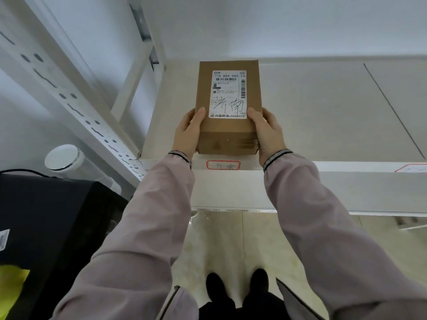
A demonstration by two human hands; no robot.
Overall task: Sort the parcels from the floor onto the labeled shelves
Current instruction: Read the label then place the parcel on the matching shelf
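Parcel (227,107) is held between both hands at the shelf (323,107) front edge, directly above the red-framed shelf label (223,165) whose handwriting matches its own, apparently for placement there. Left hand (188,132) and right hand (265,132) are pressed against opposite sides, thumbs on top.

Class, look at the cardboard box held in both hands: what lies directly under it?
Under the cardboard box is the pale shelf board, with a red-bordered label on its front edge just below. Whether the box touches the board is hidden by the box itself.
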